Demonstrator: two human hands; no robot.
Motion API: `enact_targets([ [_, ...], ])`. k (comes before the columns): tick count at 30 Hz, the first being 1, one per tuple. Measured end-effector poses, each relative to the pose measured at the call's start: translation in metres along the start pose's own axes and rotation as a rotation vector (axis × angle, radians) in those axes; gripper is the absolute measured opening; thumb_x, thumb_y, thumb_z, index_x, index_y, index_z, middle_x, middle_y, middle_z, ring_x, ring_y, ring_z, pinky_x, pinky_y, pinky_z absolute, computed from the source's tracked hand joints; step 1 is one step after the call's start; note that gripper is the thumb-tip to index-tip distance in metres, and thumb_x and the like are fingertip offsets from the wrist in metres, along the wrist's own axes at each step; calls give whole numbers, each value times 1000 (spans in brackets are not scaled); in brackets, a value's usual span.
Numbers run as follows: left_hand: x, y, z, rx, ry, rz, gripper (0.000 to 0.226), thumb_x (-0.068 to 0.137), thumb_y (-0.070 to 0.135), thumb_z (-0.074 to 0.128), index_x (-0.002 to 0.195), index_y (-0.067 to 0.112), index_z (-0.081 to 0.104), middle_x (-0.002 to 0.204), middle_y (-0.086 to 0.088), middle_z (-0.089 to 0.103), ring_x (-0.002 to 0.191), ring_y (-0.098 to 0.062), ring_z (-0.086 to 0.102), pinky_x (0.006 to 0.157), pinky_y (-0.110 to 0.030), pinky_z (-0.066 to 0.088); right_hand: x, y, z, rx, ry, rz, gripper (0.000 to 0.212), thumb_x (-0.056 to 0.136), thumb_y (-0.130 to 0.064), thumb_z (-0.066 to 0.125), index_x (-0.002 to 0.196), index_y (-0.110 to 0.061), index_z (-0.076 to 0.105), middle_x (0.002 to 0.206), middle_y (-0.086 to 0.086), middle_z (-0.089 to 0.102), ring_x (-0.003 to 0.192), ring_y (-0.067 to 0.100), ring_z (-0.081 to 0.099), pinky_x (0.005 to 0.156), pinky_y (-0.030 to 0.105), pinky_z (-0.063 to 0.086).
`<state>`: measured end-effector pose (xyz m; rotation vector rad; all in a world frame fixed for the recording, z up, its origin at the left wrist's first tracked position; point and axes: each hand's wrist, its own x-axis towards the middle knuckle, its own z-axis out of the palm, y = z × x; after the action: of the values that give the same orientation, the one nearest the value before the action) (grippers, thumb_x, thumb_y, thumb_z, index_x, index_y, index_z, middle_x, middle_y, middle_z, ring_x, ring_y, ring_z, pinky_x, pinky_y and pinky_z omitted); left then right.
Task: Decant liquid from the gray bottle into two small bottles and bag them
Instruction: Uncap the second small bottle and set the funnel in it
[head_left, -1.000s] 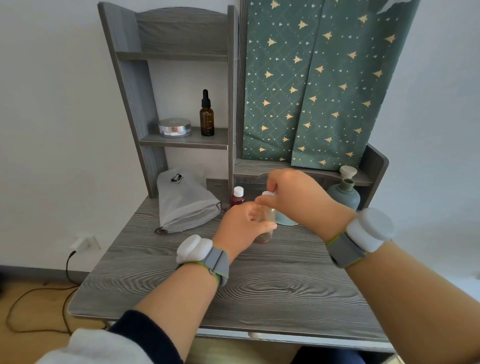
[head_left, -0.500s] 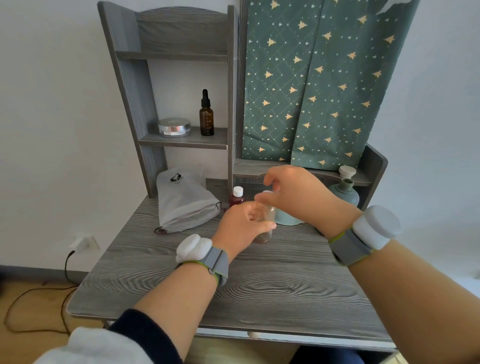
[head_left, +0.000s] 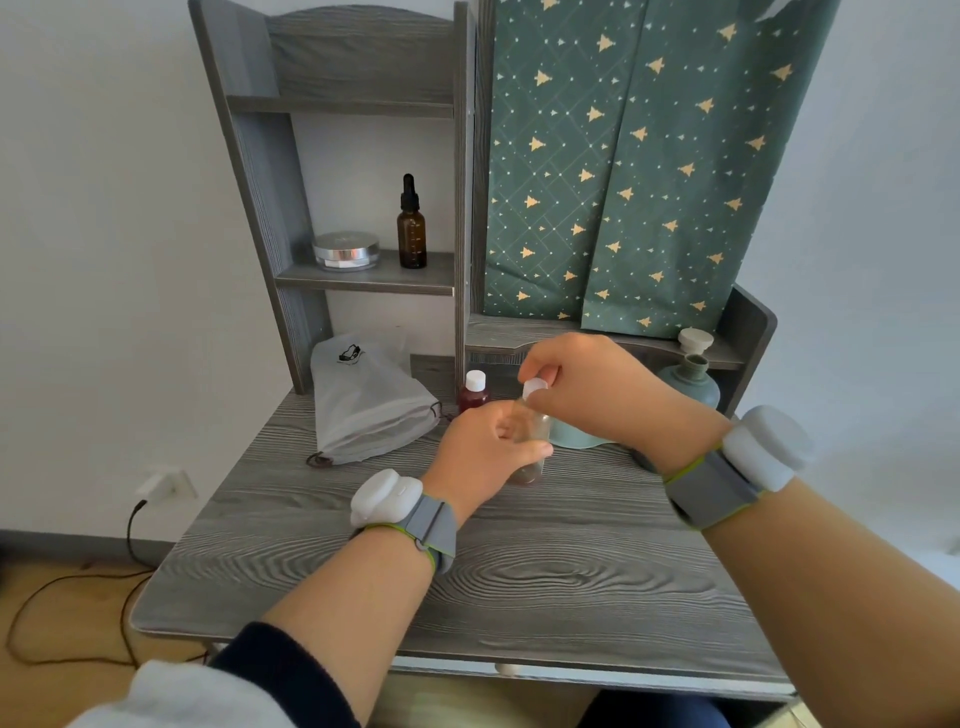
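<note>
My left hand (head_left: 480, 447) grips a small clear bottle (head_left: 530, 462) standing on the desk, with a little brown liquid at its bottom. My right hand (head_left: 582, 387) pinches the bottle's white cap (head_left: 535, 387) from above. A second small bottle (head_left: 474, 395), dark red with a white cap, stands just behind my left hand. The gray-green bottle (head_left: 693, 384) stands uncapped at the back right, partly hidden by my right wrist, and its white cap (head_left: 695, 340) lies on the low shelf above it. A gray drawstring bag (head_left: 369, 402) lies at the back left.
A pale green bowl-like object (head_left: 574, 439) sits under my right hand. On the upper shelf stand an amber dropper bottle (head_left: 412, 228) and a round silver tin (head_left: 345, 250). A green patterned curtain (head_left: 644, 156) hangs behind. The wood-grain desk (head_left: 519, 571) stretches toward me.
My right hand has turned slightly at the cap, and the white cap shows more between its fingers. My left hand keeps its hold on the bottle.
</note>
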<state>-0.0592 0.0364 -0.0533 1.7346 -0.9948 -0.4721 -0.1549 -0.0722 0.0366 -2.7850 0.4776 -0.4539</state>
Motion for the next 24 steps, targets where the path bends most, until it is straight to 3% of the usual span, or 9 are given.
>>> enact_targets([
  [4,1,0,0,11,6,-3,30,76,28,78,105,29,69,98,14,73,95,2,66,85,-20,48,3,1,-1,62,25,-3,17,78,-19,60,89,-29,69,87,-10,63,81,10,59,71,27,50],
  [9,3,-3,0,5,-2,-1,33,75,29,78,106,29,69,98,15,73,93,3,66,86,-20,50,14,7,-4,138,174,-11,12,81,-21,59,86,-28,67,81,-9,62,74,5,58,61,18,42],
  [13,6,-3,-2,-2,-3,-9,34,74,27,79,106,27,70,99,12,73,94,0,67,87,-20,49,32,16,-1,163,250,22,10,85,-24,61,94,-23,66,80,-6,65,76,14,59,67,24,45],
  [17,6,-5,-2,-50,0,-10,34,74,24,80,107,27,71,98,12,74,95,0,67,84,-16,48,57,25,5,117,224,58,14,86,-25,61,98,-19,66,85,-4,67,82,18,60,74,30,49],
  [21,6,-8,1,-87,4,-23,37,74,23,80,109,25,70,104,10,73,103,-5,66,98,-29,50,82,31,11,45,168,56,17,87,-23,60,101,-15,65,92,0,69,88,23,62,79,32,50],
  [24,6,-9,1,-89,-6,-24,38,73,26,80,109,26,70,105,11,73,104,-3,65,101,-34,50,96,33,14,-37,110,63,18,87,-22,59,102,-14,62,94,4,69,90,27,62,81,37,53],
])
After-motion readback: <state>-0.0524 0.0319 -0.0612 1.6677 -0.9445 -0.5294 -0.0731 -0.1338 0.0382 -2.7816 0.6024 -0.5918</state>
